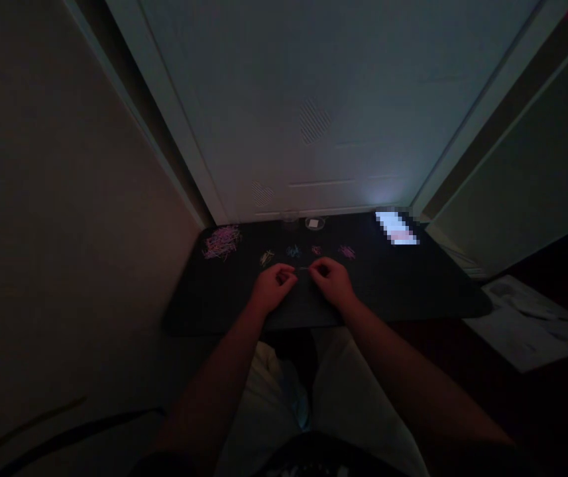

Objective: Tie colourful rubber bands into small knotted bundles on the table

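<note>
Over the dark table my left hand (272, 286) and my right hand (332, 279) face each other, both with fingers pinched. A thin pale strand (303, 268) spans the small gap between their fingertips. Just beyond the hands lie little piles of thin coloured pieces: a yellowish pile (266, 258), a blue pile (293, 251), a red pile (317, 250) and a pink-purple pile (347, 252). A larger mixed pile (222, 242) of the same sort of thin pieces rests at the far left. The dim light hides what the pieces are.
At the table's back edge stand a clear container (290, 220) and a round clear lid or dish (315, 224) with a white square. A lit, blurred-out screen (397, 228) lies at the back right. A pale door (284, 159) rises behind the black table (403, 285). Papers (532, 318) lie right.
</note>
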A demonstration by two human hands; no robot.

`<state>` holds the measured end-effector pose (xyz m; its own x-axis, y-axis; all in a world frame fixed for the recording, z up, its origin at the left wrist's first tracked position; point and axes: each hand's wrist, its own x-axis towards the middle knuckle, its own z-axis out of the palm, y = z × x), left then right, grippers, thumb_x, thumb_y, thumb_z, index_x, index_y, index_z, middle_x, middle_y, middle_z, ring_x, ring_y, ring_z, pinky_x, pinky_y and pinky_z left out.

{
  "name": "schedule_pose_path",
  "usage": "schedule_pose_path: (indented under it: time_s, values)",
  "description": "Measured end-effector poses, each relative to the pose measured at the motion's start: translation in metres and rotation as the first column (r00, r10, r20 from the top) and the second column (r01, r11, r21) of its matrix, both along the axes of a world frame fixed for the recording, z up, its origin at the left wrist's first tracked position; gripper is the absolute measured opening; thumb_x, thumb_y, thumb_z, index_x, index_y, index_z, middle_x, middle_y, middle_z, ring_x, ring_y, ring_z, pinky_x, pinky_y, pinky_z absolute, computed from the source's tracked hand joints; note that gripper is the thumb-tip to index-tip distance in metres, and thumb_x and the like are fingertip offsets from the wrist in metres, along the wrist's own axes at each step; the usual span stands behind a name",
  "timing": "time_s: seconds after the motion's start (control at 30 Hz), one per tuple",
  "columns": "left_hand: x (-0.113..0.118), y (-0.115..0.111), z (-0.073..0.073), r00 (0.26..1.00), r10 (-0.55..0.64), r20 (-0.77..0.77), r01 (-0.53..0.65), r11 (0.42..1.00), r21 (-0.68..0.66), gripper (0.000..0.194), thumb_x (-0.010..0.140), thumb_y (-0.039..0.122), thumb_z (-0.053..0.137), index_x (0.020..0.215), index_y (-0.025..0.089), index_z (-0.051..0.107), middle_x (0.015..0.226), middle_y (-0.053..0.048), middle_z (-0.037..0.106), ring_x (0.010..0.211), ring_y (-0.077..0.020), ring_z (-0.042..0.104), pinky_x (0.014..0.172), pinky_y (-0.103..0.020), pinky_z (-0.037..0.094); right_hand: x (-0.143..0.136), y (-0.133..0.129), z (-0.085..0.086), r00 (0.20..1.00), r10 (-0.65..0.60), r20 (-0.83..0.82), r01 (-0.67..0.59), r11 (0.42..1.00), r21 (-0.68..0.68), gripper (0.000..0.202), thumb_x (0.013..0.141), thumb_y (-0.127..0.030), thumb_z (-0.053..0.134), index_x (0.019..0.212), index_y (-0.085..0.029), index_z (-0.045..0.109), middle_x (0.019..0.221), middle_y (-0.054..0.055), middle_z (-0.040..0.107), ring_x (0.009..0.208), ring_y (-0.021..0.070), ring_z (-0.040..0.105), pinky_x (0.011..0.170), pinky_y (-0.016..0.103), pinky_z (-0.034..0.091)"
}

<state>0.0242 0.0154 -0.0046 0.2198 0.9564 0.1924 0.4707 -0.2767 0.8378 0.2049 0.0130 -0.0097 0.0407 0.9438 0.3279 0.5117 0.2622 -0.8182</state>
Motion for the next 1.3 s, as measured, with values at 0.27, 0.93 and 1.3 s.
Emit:
schedule_pose_path:
  time_s: [0.27,0.93,1.3]
  values:
    - [0.0,0.001,0.0,0.999,0.002,-0.04,-0.002,1.0,-0.008,0.021,0.075,0.032,0.058,0.088,0.016,0.063,0.075,-0.002,0.065,0.065,-0.0115,0.058,0.061,-0.024,0.047,0.085,0.03,0.006,0.887,-0.353,0.297,0.364,0.931,0.017,0.019,0.075,-0.031,0.054,0.078,-0.016,0.065,0.078,0.006,0.062,0.072,0.0175,0.055,0.067,0.03,0.041]
    - [-0.001,-0.003,0.0,0.991,-0.024,-0.133,0.025,1.0,0.009,0.019,0.078,0.034,0.055,0.084,0.018,0.064,0.074,-0.002,0.065,0.065,-0.0128,0.059,0.059,-0.024,0.045,0.092,0.032,0.001,0.809,-0.43,0.4,0.458,0.888,0.027,0.033,0.08,-0.029,0.044,0.093,-0.012,0.069,0.094,0.015,0.062,0.089,0.025,0.054,0.081,0.038,0.04]
    - [0.0,-0.003,0.003,0.985,-0.023,-0.169,0.028,0.999,0.029,0.018,0.078,0.033,0.054,0.082,0.019,0.064,0.074,-0.001,0.066,0.066,-0.013,0.059,0.06,-0.024,0.045,0.085,0.039,-0.003,0.717,-0.343,0.607,0.339,0.932,0.127,0.033,0.081,-0.043,0.05,0.083,-0.018,0.071,0.081,0.011,0.06,0.075,0.021,0.053,0.068,0.034,0.039]
